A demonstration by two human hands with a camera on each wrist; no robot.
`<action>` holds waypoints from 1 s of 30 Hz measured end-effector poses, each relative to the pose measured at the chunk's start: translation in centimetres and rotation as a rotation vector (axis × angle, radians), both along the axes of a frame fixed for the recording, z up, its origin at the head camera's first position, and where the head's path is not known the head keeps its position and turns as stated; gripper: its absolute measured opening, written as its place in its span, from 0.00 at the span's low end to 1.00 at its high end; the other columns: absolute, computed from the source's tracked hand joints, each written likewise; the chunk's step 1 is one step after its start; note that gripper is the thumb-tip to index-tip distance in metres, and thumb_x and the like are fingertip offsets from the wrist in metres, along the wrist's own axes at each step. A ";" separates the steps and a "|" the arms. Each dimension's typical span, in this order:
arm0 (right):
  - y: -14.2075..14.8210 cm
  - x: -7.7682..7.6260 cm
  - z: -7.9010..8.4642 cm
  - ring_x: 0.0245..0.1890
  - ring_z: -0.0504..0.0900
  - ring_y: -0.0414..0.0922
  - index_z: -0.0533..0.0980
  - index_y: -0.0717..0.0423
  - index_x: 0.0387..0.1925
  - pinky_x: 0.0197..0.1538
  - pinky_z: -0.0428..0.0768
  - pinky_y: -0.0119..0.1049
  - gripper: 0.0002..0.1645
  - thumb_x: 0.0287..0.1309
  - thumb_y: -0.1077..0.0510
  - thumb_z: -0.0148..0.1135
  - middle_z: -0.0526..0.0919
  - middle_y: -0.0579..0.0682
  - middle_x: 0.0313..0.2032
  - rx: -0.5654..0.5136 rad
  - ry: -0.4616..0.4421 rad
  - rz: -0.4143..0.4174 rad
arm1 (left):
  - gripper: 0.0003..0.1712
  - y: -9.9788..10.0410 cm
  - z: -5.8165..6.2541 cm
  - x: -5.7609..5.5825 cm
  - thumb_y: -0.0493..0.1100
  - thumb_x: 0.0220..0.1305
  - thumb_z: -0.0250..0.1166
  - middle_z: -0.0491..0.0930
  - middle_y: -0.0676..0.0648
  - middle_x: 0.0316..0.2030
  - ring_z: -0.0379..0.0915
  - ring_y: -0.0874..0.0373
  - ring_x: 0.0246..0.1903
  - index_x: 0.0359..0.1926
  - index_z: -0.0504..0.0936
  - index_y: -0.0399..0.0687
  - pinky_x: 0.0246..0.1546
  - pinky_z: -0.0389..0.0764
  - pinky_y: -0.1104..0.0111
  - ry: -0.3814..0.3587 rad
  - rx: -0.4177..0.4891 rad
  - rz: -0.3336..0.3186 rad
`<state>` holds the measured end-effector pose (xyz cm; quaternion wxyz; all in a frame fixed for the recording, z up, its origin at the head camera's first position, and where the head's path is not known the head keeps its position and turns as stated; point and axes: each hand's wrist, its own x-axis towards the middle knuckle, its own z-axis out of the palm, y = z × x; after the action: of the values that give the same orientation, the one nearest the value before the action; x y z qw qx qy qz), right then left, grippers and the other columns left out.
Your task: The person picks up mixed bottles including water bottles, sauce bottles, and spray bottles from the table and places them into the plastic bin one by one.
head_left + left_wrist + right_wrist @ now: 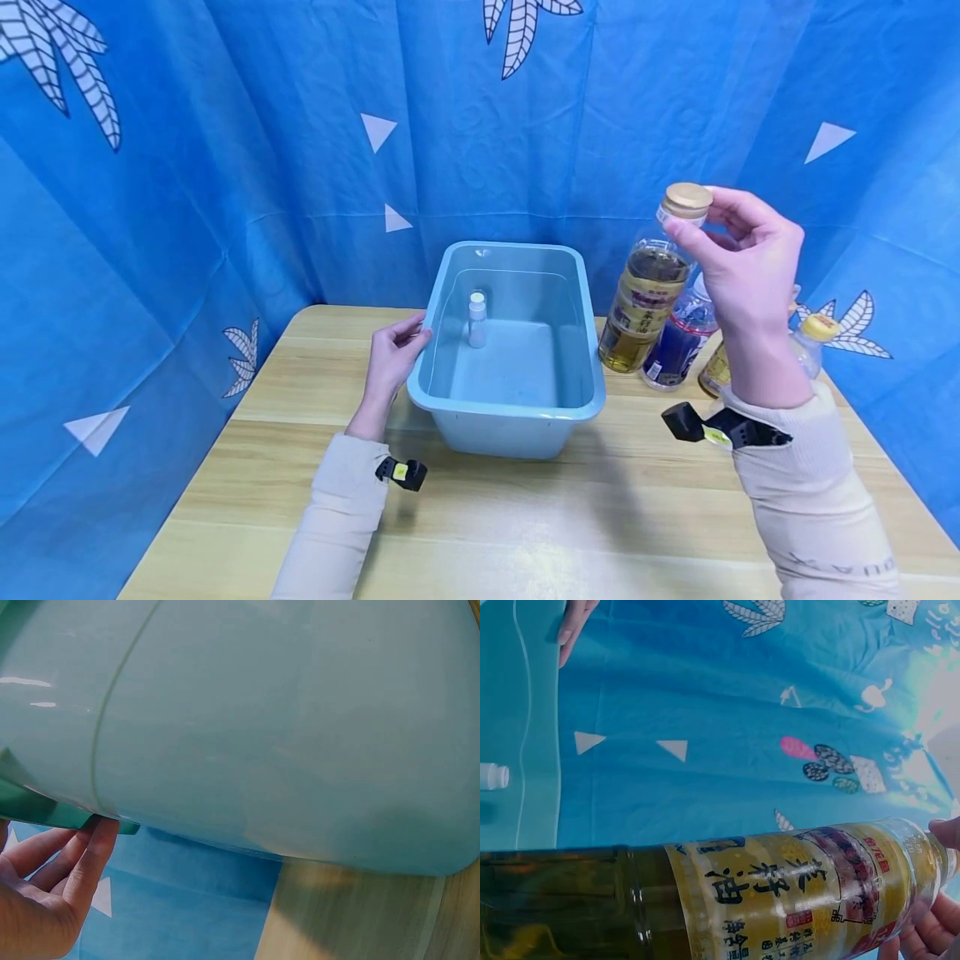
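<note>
My right hand [750, 250] holds a bottle of cooking oil [647, 304] by the neck, thumb and fingers just below its gold cap. The bottle leans, its base close to the tub's right side. Golden oil and a yellow label with Chinese characters show in the right wrist view, where the bottle [795, 892] lies across the lower part. At the light blue plastic tub [495, 429], my left hand [393, 354] grips the left rim. In the left wrist view its fingers [94, 859] are bent up against the rim's underside. A small clear bottle with a white cap [477, 321] stands inside the tub.
Right of the oil bottle stands a bottle of dark blue liquid [675, 346]. Beyond it, partly hidden by my right forearm, are a bottle with a yellow label [716, 371] and a yellow-capped one [819, 327]. A blue patterned curtain [315, 150] surrounds the wooden table [247, 500].
</note>
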<state>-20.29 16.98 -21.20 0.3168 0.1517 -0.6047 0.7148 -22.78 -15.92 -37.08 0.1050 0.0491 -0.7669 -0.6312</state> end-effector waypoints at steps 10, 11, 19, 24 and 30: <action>-1.7 0.2 0.5 0.35 0.76 0.47 0.79 0.65 0.37 0.37 0.73 0.31 0.18 0.38 0.68 0.70 0.82 0.53 0.32 0.023 0.017 0.077 | 0.22 0.0 0.1 0.1 0.39 0.59 0.59 0.75 0.38 0.46 0.74 0.49 0.44 0.55 0.72 0.38 0.46 0.74 0.64 0.017 -0.013 -0.003; -1.9 0.2 0.5 0.36 0.76 0.47 0.80 0.64 0.38 0.38 0.73 0.32 0.18 0.38 0.67 0.69 0.82 0.52 0.33 0.034 0.010 0.074 | 0.22 0.0 0.1 0.1 0.39 0.59 0.59 0.76 0.39 0.46 0.74 0.50 0.43 0.55 0.72 0.39 0.45 0.74 0.65 0.015 -0.011 0.000; -3.6 -0.3 0.4 0.35 0.76 0.46 0.81 0.59 0.37 0.37 0.73 0.32 0.17 0.39 0.67 0.69 0.82 0.49 0.31 0.086 0.007 0.087 | 0.20 0.1 0.1 0.2 0.37 0.58 0.59 0.76 0.38 0.44 0.74 0.50 0.42 0.53 0.74 0.38 0.45 0.75 0.65 0.040 -0.011 0.018; -4.7 -0.8 0.0 0.35 0.75 0.47 0.81 0.59 0.36 0.36 0.73 0.33 0.16 0.39 0.65 0.69 0.81 0.48 0.31 0.119 0.005 0.096 | 0.20 0.2 0.2 0.3 0.37 0.58 0.59 0.77 0.37 0.44 0.74 0.51 0.42 0.52 0.74 0.38 0.44 0.75 0.66 0.043 -0.013 0.024; -6.0 -1.5 -1.0 0.35 0.75 0.46 0.81 0.58 0.37 0.35 0.73 0.33 0.16 0.40 0.63 0.69 0.81 0.48 0.31 0.182 -0.010 0.095 | 0.20 0.2 0.1 0.3 0.37 0.58 0.59 0.76 0.37 0.44 0.74 0.50 0.42 0.53 0.74 0.39 0.44 0.75 0.66 0.035 -0.021 0.027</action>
<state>-21.75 10.98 -22.16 0.2644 0.2046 -0.6608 0.6720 -22.47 -15.71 -37.00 0.1273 0.0474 -0.7709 -0.6223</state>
